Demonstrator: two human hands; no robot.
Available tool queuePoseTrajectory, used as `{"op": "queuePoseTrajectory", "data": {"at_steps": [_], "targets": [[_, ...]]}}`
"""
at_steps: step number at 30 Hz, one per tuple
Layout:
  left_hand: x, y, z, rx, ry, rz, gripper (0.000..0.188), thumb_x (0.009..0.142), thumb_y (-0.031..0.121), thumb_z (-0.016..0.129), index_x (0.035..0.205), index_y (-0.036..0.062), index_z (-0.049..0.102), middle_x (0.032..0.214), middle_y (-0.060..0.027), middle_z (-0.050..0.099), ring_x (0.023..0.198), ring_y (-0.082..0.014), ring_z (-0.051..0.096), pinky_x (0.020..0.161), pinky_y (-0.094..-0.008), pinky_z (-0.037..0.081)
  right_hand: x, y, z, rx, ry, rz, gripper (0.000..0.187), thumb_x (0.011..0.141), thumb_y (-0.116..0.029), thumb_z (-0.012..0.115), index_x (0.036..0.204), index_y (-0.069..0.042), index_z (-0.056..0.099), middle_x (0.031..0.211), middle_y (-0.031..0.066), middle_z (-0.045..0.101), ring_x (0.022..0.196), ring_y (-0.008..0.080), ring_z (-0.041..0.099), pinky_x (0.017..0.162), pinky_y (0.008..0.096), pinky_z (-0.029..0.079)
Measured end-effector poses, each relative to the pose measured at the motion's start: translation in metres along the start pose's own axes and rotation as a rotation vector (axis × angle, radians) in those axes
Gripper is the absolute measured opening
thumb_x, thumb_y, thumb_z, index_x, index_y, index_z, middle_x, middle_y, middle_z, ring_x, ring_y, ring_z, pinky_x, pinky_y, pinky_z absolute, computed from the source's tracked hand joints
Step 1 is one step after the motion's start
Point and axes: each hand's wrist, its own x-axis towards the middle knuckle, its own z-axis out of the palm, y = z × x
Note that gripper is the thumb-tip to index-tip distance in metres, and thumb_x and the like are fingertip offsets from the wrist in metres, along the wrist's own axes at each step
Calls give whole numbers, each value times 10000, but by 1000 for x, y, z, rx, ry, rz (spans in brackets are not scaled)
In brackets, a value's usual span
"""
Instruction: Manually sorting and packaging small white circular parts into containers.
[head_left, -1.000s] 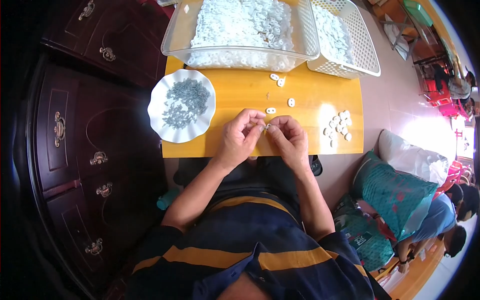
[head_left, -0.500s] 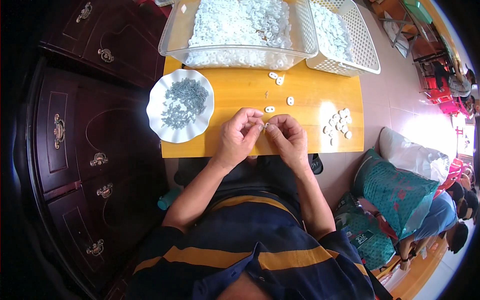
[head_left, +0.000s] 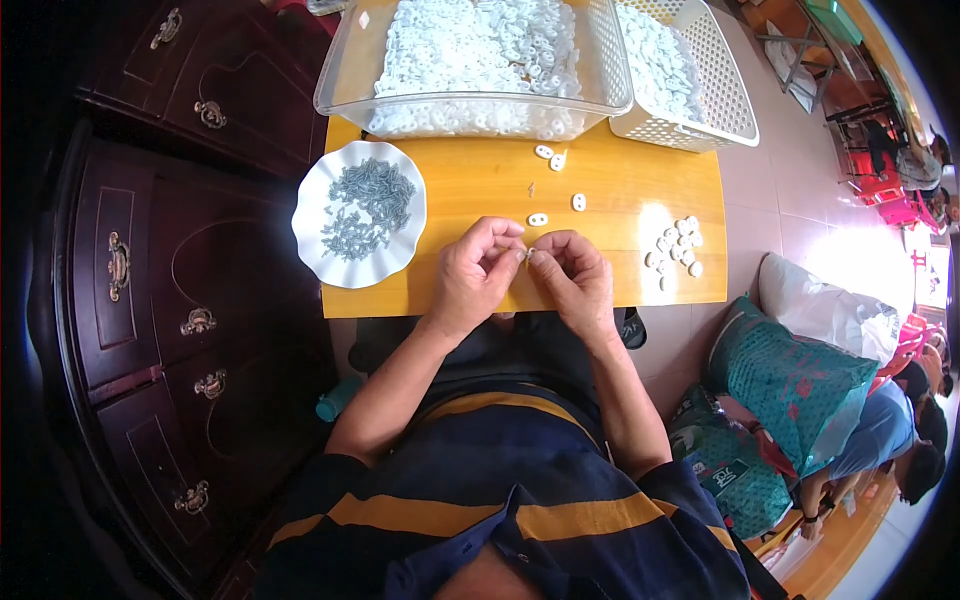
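Near the front edge of the table, my left hand (head_left: 476, 272) and my right hand (head_left: 579, 282) meet fingertip to fingertip. Between the thumb and finger of my right hand is a small white plastic piece (head_left: 531, 253), mostly covered. My left hand is pinched against it; whatever its fingertips grip is too small to make out. Just beyond lie a white oval two-hole piece (head_left: 538, 219), another such piece (head_left: 579, 202) and a tiny screw-like metal bit (head_left: 532, 189). Farther back, two white pieces (head_left: 557, 162) lie close together.
Left of my hands stands a white scalloped plate (head_left: 312, 245) of small grey screws (head_left: 365, 205). A clear bin (head_left: 345, 75) of white parts and a white perforated basket (head_left: 735, 100) stand at the back. Several white pieces (head_left: 674, 243) lie right. Dark drawers (head_left: 120, 260) flank the table; stuffed sacks (head_left: 790, 365) lie right.
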Motion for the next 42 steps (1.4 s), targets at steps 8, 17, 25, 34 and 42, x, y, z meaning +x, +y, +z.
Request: {"op": "queuePoseTrajectory", "data": {"at_steps": [8, 17, 25, 34, 42], "targets": [[2, 4, 1, 44, 4, 21, 160, 895, -44, 713, 1031, 8, 646, 814, -12, 681, 692, -27, 622, 620, -189, 502, 1, 1, 4, -48, 41, -107, 112, 948, -85, 663, 990, 18, 679, 729, 53, 685, 602, 107, 645, 531, 257, 515], [10, 16, 0, -50, -54, -9, 216, 900, -32, 702, 1110, 6, 671, 859, -27, 704, 687, -19, 606, 614, -187, 493, -5, -9, -3, 295, 83, 5, 86, 974, -21, 664, 1056, -4, 645, 896, -3, 665, 776, 58, 618, 738, 204, 506], [38, 5, 0, 354, -41, 187, 232, 877, -2, 708, 1106, 25, 690, 907, -79, 707, 688, -134, 664, 635, -266, 538, -8, -7, -12, 335, 155, -30, 135, 980, -31, 663, 1108, -1, 633, 915, 14, 669, 800, 68, 620, 767, 202, 499], [42, 3, 12, 727, -124, 316, 126, 907, 170, 676, 997, 81, 674, 938, -82, 628, 796, -307, 681, 681, -427, 560, -11, -4, -22, 320, 186, -46, 180, 983, -44, 663, 1154, 8, 639, 914, 13, 666, 800, 68, 602, 766, 197, 484], [46, 6, 11, 767, -216, 236, 119, 921, 150, 646, 990, 84, 575, 929, -99, 608, 815, -332, 668, 706, -470, 547, -12, -10, -19, 294, 178, -46, 183, 983, -48, 663, 1156, 6, 644, 923, 16, 672, 813, 67, 599, 769, 201, 482]]}}
